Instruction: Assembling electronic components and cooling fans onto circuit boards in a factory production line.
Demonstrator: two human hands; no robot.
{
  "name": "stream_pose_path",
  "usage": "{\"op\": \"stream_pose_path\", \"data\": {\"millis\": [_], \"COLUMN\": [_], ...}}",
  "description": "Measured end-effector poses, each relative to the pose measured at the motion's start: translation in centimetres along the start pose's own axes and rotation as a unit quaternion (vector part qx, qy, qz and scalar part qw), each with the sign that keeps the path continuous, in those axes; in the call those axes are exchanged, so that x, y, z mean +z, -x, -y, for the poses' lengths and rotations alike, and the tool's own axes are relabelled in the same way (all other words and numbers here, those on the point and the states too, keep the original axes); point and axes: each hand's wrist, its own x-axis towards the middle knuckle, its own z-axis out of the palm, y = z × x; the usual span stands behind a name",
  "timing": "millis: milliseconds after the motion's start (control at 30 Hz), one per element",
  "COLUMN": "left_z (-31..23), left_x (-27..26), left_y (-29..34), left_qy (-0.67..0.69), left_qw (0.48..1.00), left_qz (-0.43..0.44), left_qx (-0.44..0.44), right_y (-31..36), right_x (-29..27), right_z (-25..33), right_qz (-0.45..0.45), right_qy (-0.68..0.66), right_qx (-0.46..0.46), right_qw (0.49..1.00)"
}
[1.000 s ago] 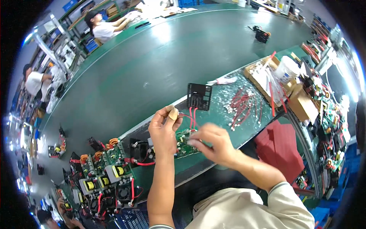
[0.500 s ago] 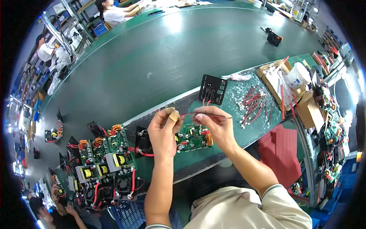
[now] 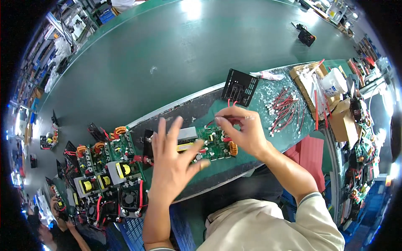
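Observation:
My left hand (image 3: 171,165) hovers over the near bench with its fingers spread, holding nothing; a yellowish finger cot covers a fingertip. To its right my right hand (image 3: 247,131) is closed in a pinch on a thin red-and-black wire lead, mostly hidden by the fingers. Below and between the hands lies a green circuit board (image 3: 217,154) with a copper-wound coil (image 3: 233,148) at its right end and a grey heat sink (image 3: 187,133). A black vented panel (image 3: 243,83) stands tilted behind my right hand, red wires running from it toward the board.
Several wire leads (image 3: 284,109) with white connectors lie in a heap on the right. Past them are a cardboard tray (image 3: 304,79), a white tub (image 3: 335,82) and a brown box (image 3: 343,125). Assembled boards with fans (image 3: 130,198) crowd the left; another person's hand (image 3: 54,203) works there.
My left hand has let go of the wire lead, opened and dropped lower left. My right hand has shifted slightly right, keeping the lead. The view has moved a little.

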Motion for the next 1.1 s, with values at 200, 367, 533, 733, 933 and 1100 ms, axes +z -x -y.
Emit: {"op": "stream_pose_path", "data": {"millis": [200, 367, 533, 733, 933, 1100], "left_z": [-1.6, -1.6, -1.4, -1.6, -1.6, -1.8], "left_x": [0.8, 1.4, 1.7, 1.8, 2.1, 2.8], "left_y": [1.3, 0.7, 0.8, 0.6, 0.4, 0.5], "left_qy": [-0.062, -0.082, -0.057, -0.065, -0.077, -0.078], "left_qw": [0.991, 0.988, 0.991, 0.99, 0.99, 0.989], "left_qz": [0.112, 0.116, 0.109, 0.112, 0.107, 0.103], "left_qx": [-0.047, -0.064, -0.055, -0.061, -0.059, -0.07], "right_y": [0.7, 0.9, 1.1, 1.1, 1.1, 0.8], "right_x": [2.1, 3.5, 3.9, 3.9, 3.8, 3.9], "right_z": [-0.3, -1.2, -1.6, -1.8, -1.8, -1.4], "right_qz": [0.055, 0.068, 0.064, 0.053, 0.055, 0.073], "right_qy": [0.11, 0.123, 0.136, 0.136, 0.16, 0.163], "right_qx": [-0.126, -0.157, -0.154, -0.174, -0.187, -0.192], "right_qw": [0.984, 0.978, 0.977, 0.974, 0.968, 0.965]}}
